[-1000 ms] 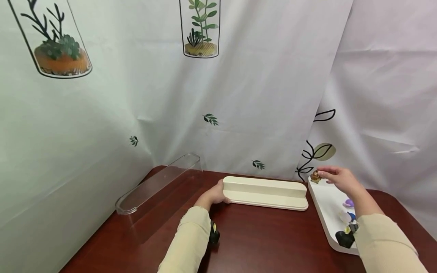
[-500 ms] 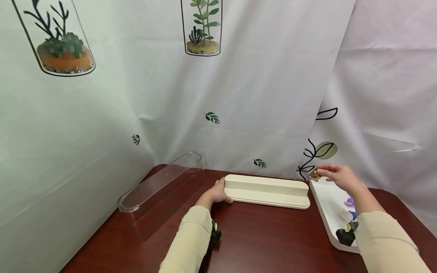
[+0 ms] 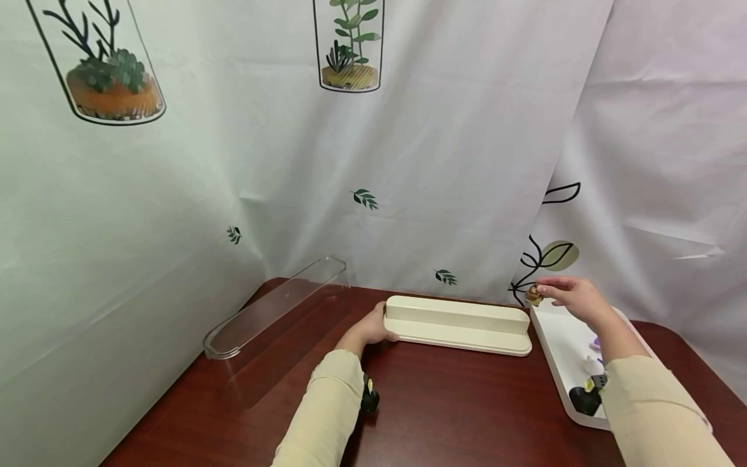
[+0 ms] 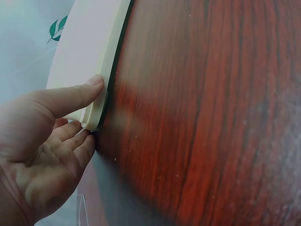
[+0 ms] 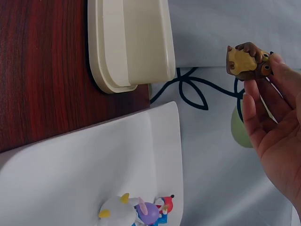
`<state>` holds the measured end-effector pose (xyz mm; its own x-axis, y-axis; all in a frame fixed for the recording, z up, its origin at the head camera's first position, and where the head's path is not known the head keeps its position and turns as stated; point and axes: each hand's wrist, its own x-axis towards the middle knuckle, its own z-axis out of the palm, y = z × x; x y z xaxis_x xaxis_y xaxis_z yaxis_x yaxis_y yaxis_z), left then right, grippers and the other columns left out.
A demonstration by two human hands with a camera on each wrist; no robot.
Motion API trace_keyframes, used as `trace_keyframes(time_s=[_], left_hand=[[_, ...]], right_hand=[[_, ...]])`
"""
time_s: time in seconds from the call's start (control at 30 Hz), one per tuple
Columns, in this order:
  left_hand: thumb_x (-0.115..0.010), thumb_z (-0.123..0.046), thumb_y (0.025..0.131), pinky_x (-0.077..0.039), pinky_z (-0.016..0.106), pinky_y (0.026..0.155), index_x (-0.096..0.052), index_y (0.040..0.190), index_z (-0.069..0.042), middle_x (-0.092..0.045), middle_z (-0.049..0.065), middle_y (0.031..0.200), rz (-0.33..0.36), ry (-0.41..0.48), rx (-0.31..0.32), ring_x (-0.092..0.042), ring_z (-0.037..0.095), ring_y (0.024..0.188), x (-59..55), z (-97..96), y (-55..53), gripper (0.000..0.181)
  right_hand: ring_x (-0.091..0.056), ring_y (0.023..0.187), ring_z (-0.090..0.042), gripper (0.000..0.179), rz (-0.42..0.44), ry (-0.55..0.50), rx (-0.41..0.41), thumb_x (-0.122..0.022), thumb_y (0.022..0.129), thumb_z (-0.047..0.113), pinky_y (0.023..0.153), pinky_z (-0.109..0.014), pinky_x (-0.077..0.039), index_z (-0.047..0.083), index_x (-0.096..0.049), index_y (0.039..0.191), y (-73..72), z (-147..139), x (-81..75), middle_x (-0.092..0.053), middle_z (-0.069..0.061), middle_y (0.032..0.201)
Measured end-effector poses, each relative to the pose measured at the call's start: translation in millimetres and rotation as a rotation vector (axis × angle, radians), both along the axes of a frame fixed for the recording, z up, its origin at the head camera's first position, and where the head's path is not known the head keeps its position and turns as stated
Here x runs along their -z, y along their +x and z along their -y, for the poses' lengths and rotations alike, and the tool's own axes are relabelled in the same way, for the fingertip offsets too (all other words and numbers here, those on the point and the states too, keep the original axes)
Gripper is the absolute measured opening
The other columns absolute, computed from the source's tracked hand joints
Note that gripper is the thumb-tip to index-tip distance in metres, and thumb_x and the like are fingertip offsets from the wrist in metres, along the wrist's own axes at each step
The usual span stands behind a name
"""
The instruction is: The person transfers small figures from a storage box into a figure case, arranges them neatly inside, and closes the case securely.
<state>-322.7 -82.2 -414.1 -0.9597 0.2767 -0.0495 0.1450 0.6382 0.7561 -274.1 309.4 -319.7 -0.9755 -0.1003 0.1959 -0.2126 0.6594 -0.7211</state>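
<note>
My right hand [image 3: 578, 301] pinches a small brown owl-like figurine [image 5: 247, 61] with a tan belly between thumb and fingertips. In the head view the figurine appears just above the far left corner of a white tray [image 3: 554, 337]. My left hand [image 3: 370, 327] grips the left end of a cream two-step display stand [image 3: 458, 334] on the table. The left wrist view shows the thumb pressing on the stand's lower ledge, with the other fingers curled at its end. Part of those fingers is hidden behind the stand.
Several small figures, among them a white one with yellow ears [image 5: 115, 212] and a purple one [image 5: 149, 213], are in the tray. A clear plastic cover [image 3: 274, 311] stands on the dark red table [image 3: 443, 408] at the left. A printed curtain [image 3: 438, 162] hangs behind.
My right hand has lifted slightly and shifted left with the figurine, away from the tray's corner. My left hand keeps its grip on the stand. The head view has tilted slightly.
</note>
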Motion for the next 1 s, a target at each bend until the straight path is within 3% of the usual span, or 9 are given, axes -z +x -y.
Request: trace_keyframes(time_s=[0.1, 0.33, 0.7, 0.83, 1.0], left_hand=[[-0.077, -0.009, 0.075, -0.033, 0.042, 0.099, -0.018, 0.142, 0.006, -0.04, 0.024, 0.134, -0.008, -0.001, 0.005, -0.043, 0.033, 0.119, 0.2, 0.0, -0.2, 0.091], [-0.076, -0.003, 0.074, -0.035, 0.041, 0.098, -0.026, 0.139, 0.008, -0.045, 0.022, 0.13, -0.029, 0.006, 0.004, -0.046, 0.031, 0.115, 1.1, -2.1, 0.2, 0.083], [-0.077, -0.004, 0.074, -0.035, 0.041, 0.098, -0.029, 0.137, 0.009, -0.047, 0.022, 0.127, -0.038, -0.007, -0.011, -0.047, 0.03, 0.113, 1.7, -2.6, 0.0, 0.08], [-0.077, -0.004, 0.074, -0.035, 0.041, 0.099, -0.029, 0.137, 0.008, -0.046, 0.022, 0.129, -0.034, -0.007, -0.017, -0.047, 0.031, 0.114, 1.1, -2.4, -0.2, 0.081], [-0.078, -0.006, 0.074, -0.034, 0.041, 0.099, -0.028, 0.139, 0.007, -0.044, 0.022, 0.131, -0.021, -0.006, -0.031, -0.045, 0.031, 0.116, 2.3, -2.5, 0.3, 0.082]], right_hand=[[-0.055, 0.078, 0.004, 0.052, 0.008, -0.004, 0.002, -0.054, 0.095, 0.03, 0.078, -0.038, -0.05, -0.013, -0.05, 0.123, -1.1, 2.1, 0.0, -0.06, -0.025, 0.111], [-0.053, 0.079, 0.009, 0.051, -0.003, -0.042, -0.029, -0.056, 0.094, 0.027, 0.073, -0.028, -0.051, -0.014, -0.05, 0.122, -4.6, 7.6, 0.9, -0.061, -0.023, 0.11], [-0.053, 0.082, 0.005, 0.049, -0.016, -0.009, -0.038, -0.055, 0.094, 0.028, 0.078, -0.039, -0.05, -0.012, -0.052, 0.122, -7.1, 14.7, -0.7, -0.061, -0.025, 0.111], [-0.056, 0.085, 0.0, 0.049, -0.012, -0.003, -0.038, -0.055, 0.094, 0.029, 0.08, -0.042, -0.049, -0.011, -0.052, 0.123, -6.8, 18.7, -2.3, -0.06, -0.025, 0.113], [-0.06, 0.093, -0.019, 0.051, -0.007, 0.004, -0.038, -0.054, 0.094, 0.031, 0.084, -0.047, -0.046, -0.01, -0.051, 0.124, -7.3, 24.7, -2.9, -0.057, -0.028, 0.116]])
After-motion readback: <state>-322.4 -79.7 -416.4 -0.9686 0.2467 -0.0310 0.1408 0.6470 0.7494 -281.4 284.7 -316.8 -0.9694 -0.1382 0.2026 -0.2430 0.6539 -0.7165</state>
